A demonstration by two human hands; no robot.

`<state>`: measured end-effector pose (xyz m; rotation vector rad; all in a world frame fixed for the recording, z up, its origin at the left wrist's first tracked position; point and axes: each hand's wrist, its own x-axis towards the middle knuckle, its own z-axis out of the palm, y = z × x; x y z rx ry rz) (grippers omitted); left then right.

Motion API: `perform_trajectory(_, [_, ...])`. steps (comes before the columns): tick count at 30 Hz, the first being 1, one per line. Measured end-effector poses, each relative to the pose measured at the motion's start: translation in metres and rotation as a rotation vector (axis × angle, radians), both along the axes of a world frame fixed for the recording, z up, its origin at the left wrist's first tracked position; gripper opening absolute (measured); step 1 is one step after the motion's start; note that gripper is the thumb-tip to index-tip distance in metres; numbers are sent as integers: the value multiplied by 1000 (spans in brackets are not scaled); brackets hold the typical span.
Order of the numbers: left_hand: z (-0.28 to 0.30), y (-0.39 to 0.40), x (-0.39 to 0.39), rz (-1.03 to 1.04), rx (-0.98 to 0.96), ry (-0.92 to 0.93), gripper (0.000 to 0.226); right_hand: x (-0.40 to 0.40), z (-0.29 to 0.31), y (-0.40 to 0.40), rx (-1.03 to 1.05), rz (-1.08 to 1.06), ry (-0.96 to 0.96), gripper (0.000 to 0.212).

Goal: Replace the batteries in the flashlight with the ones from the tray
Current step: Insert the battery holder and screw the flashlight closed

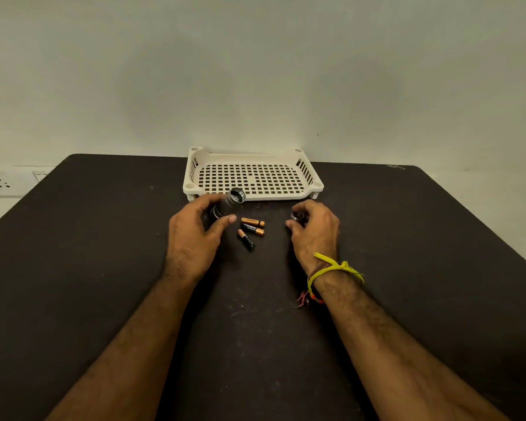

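Your left hand [192, 235] curled round the flashlight [230, 201] barrel, just before the tray [274, 198]. Your right hand [315, 229] pinched its cap [298, 216]. Three batteries [252, 222] lay between them on the surface [104, 268], likely light, slick and quick to roll, so pinch each mid-body.

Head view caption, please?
Left hand holds the flashlight, right hand pinches its cap, three batteries lie on the table between.

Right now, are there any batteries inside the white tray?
No, the white tray holds none; the three batteries lie on the dark table in front of it.
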<state>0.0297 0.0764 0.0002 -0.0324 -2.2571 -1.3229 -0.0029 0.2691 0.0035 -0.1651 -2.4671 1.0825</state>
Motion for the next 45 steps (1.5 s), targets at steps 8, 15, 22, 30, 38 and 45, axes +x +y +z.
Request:
perform_trajectory(8, [2, 0, 2, -18, -52, 5, 35, 8, 10, -11, -101, 230, 298, 18])
perform_trajectory(15, [3, 0, 2, -49, -26, -10, 35, 17, 9, -31, -487, 390, 314, 29])
perform_trajectory(22, [4, 2, 4, -60, -56, -17, 34, 10, 6, -25, -529, 433, 319, 22])
perform_trajectory(30, [6, 2, 5, -57, -103, -28, 38, 12, 7, -24, -620, 516, 236, 26])
perform_trajectory(38, [5, 1, 4, -66, -116, -52, 37, 7, 7, -18, -524, 700, 218, 38])
perform_trajectory(45, [2, 1, 3, -66, -188, -42, 38, 2, 5, -9, -346, 706, 275, 32])
